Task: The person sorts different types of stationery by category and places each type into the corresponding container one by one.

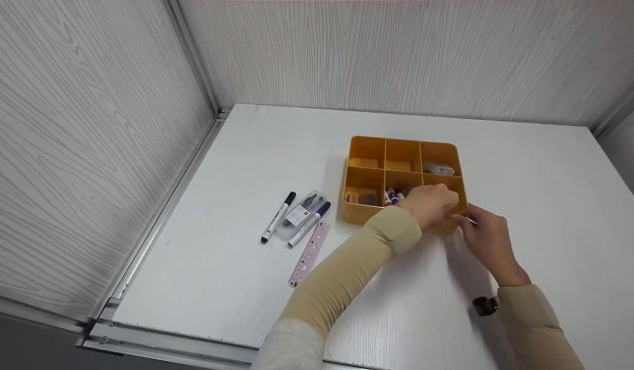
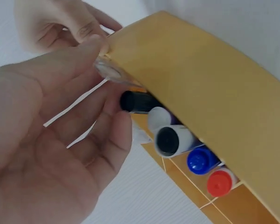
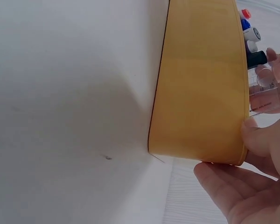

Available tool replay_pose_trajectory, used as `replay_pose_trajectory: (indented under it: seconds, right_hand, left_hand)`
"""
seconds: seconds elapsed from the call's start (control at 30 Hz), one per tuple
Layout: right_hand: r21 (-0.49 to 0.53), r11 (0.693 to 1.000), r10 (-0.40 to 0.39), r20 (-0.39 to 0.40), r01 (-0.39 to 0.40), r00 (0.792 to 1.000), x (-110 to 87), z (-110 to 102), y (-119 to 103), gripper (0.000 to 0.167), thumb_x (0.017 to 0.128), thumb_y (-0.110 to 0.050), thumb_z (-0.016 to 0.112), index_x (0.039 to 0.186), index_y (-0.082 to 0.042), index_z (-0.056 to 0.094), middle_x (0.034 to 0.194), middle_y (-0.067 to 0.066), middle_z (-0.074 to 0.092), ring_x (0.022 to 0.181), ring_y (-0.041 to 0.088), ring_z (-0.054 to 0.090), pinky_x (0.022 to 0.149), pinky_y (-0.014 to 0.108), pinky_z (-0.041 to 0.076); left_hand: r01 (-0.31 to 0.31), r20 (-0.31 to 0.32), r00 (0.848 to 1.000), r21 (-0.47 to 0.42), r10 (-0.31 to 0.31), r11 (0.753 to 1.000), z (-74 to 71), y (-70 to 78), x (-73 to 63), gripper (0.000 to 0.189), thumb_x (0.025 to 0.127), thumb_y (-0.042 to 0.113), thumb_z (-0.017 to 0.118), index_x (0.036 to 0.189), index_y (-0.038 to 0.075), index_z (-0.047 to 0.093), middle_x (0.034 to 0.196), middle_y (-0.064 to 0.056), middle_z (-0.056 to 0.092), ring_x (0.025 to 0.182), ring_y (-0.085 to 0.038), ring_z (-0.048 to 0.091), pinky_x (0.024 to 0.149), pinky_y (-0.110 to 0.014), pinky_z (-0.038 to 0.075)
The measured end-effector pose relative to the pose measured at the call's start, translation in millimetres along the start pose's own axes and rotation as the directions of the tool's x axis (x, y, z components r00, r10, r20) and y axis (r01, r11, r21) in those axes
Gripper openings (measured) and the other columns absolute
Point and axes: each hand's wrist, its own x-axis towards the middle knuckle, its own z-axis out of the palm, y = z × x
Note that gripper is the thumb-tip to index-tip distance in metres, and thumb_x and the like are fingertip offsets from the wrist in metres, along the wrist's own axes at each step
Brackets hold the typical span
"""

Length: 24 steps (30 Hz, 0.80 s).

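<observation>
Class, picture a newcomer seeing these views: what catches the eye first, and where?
First, the yellow six-compartment box on the white table. Next, the left grip over its near right compartment and the right grip on its near right corner. Then the bright red cap and blue cap among markers in the near middle compartment.

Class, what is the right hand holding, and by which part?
The right hand grips the yellow organizer by its near right corner, thumb at the rim.
</observation>
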Motion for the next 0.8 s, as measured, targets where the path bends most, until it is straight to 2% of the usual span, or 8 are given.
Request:
replay_pose_trajectory:
  seconds: [0.13, 0.17, 0.27, 0.37, 0.43, 0.53, 0.67, 0.8]
  right_hand:
    - [0.013, 1.0, 0.023, 0.026, -0.023, 0.999, -0.1, -2.7, -1.6, 0.012, 0.089, -0.003, 0.069, 0.097, 0.006, 0.073, 0.098, 0.024, 0.074, 0.087, 0.036, 0.072, 0.068, -0.004, 0.033]
    - [0.02, 0.999, 0.027, 0.029, -0.028, 0.999, -0.1, -3.3, -1.9, 0.013, 0.089, -0.002, 0.069, 0.097, 0.007, 0.073, 0.104, 0.025, 0.073, 0.091, 0.038, 0.071, 0.07, -0.002, 0.04]
    - [0.035, 0.999, 0.032, 0.018, -0.032, 0.999, 0.6, -4.6, -2.1, 0.014, 0.088, 0.0, 0.069, 0.099, 0.009, 0.073, 0.121, 0.029, 0.066, 0.106, 0.045, 0.067, 0.08, 0.01, 0.051]
    - [0.061, 0.998, 0.027, 0.003, -0.027, 1.0, 0.5, -4.5, -0.7, 0.019, 0.088, 0.0, 0.069, 0.104, 0.01, 0.071, 0.13, 0.031, 0.06, 0.118, 0.048, 0.06, 0.086, 0.02, 0.051]
    - [0.078, 0.996, 0.037, -0.004, -0.036, 0.999, -0.2, -4.1, 1.0, 0.025, 0.088, 0.0, 0.07, 0.111, 0.009, 0.069, 0.128, 0.03, 0.062, 0.118, 0.046, 0.06, 0.087, 0.008, 0.046]
    - [0.102, 0.993, 0.065, -0.004, -0.064, 0.998, -1.7, -3.5, 3.8, 0.033, 0.088, -0.004, 0.071, 0.118, 0.008, 0.066, 0.122, 0.027, 0.066, 0.115, 0.041, 0.064, 0.084, -0.002, 0.041]
    - [0.125, 0.985, 0.122, 0.015, -0.123, 0.992, -2.7, -4.3, 6.2, 0.037, 0.09, -0.012, 0.071, 0.121, 0.006, 0.063, 0.121, 0.024, 0.068, 0.115, 0.039, 0.064, 0.082, -0.002, 0.041]
    - [0.117, 0.98, 0.159, 0.032, -0.162, 0.987, -2.6, -4.4, 6.8, 0.038, 0.09, -0.014, 0.071, 0.122, 0.004, 0.062, 0.123, 0.023, 0.067, 0.116, 0.037, 0.064, 0.082, -0.002, 0.041]
  left_hand:
    - [-0.006, -0.017, 1.0, -0.001, 0.006, 1.0, 6.0, -0.4, 1.1, 0.026, 0.098, 0.035, 0.06, 0.114, 0.017, 0.072, 0.103, 0.001, 0.074, 0.085, -0.012, 0.066, 0.08, -0.026, 0.057]
    - [-0.004, -0.011, 1.0, -0.006, 0.004, 1.0, 6.6, -0.2, 1.4, 0.027, 0.098, 0.034, 0.059, 0.114, 0.018, 0.072, 0.103, 0.001, 0.074, 0.084, -0.013, 0.065, 0.08, -0.026, 0.057]
    - [0.011, 0.018, 1.0, -0.016, -0.01, 1.0, 7.3, 1.1, 3.1, 0.028, 0.1, 0.034, 0.055, 0.117, 0.02, 0.071, 0.104, 0.0, 0.074, 0.084, -0.014, 0.065, 0.082, -0.027, 0.057]
    - [0.025, 0.029, 0.999, -0.006, -0.025, 1.0, 7.9, 2.2, 4.2, 0.028, 0.1, 0.035, 0.052, 0.116, 0.022, 0.071, 0.108, 0.0, 0.073, 0.089, -0.015, 0.066, 0.084, -0.031, 0.058]
    - [0.025, 0.025, 0.999, -0.004, -0.025, 1.0, 8.6, 2.5, 4.1, 0.028, 0.1, 0.034, 0.051, 0.115, 0.021, 0.071, 0.108, 0.0, 0.073, 0.09, -0.016, 0.067, 0.083, -0.033, 0.058]
    - [0.018, 0.021, 1.0, 0.0, -0.018, 1.0, 10.1, 2.0, 2.8, 0.027, 0.101, 0.034, 0.051, 0.114, 0.021, 0.071, 0.108, 0.0, 0.073, 0.091, -0.015, 0.067, 0.083, -0.032, 0.058]
    - [0.002, 0.01, 1.0, 0.009, -0.002, 1.0, 11.7, 0.4, 0.9, 0.026, 0.102, 0.033, 0.052, 0.114, 0.02, 0.07, 0.108, 0.001, 0.072, 0.091, -0.013, 0.066, 0.083, -0.03, 0.058]
    - [-0.01, 0.018, 1.0, -0.049, 0.011, 0.999, 11.4, -2.8, -1.3, 0.027, 0.101, 0.035, 0.052, 0.113, 0.019, 0.07, 0.107, 0.002, 0.07, 0.092, -0.012, 0.062, 0.082, -0.029, 0.055]
